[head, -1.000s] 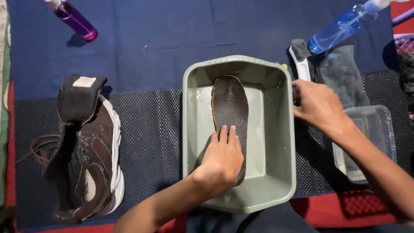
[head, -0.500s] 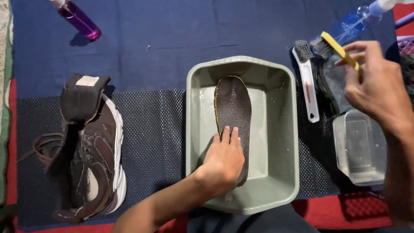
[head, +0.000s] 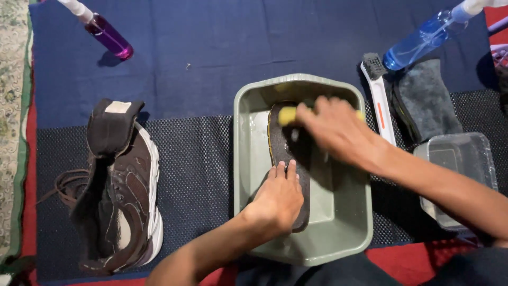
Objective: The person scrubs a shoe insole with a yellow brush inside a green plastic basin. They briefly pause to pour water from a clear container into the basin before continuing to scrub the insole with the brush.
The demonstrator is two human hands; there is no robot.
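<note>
A grey-green plastic basin [head: 248, 137] sits in the middle with a dark shoe insole [head: 280, 143] lying lengthwise in it. My left hand [head: 278, 198] presses flat on the near end of the insole. My right hand [head: 336, 127] holds a yellow brush [head: 288, 115] over the far end of the insole; most of the brush is hidden under the fingers.
A brown and white sneaker [head: 119, 190] with its tongue pulled up lies on the black mesh mat at left. A purple spray bottle [head: 106, 32] stands far left, a blue spray bottle [head: 423, 37] far right. A white brush [head: 378, 95], grey cloth [head: 423, 100] and clear tub [head: 460, 164] lie right.
My right hand picked up the yellow brush at the right and brought it left into the basin over the insole. My left hand stayed on the insole.
</note>
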